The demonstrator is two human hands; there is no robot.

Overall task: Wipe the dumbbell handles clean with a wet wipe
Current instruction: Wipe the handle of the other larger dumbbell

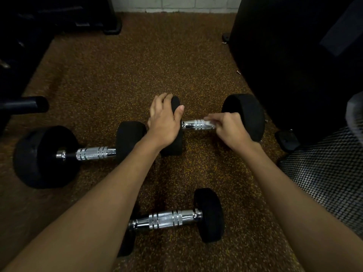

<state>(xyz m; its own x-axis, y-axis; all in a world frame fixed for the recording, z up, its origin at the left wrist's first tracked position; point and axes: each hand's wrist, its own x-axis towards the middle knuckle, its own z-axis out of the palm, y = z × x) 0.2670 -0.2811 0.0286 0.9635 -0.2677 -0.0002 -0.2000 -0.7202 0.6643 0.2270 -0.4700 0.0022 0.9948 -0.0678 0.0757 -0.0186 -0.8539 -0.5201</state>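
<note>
Three black dumbbells with chrome handles lie on the speckled brown floor. The far right dumbbell [243, 116] has its chrome handle [193, 125] partly showing between my hands. My left hand [166, 120] rests over its left black weight, fingers wrapped on the rim. My right hand [227, 127] is closed on a white wet wipe [209, 122] pressed against the right part of that handle. A larger dumbbell [47, 156] lies to the left, and a smaller dumbbell [208, 214] lies near me, partly hidden by my left forearm.
Dark gym equipment [294, 55] stands at the right, with a black foot [286, 139] near the dumbbell. A black tube end [33, 104] pokes in from the left. A mesh fabric surface [330, 169] fills the lower right. A pale wall [176, 4] lies beyond.
</note>
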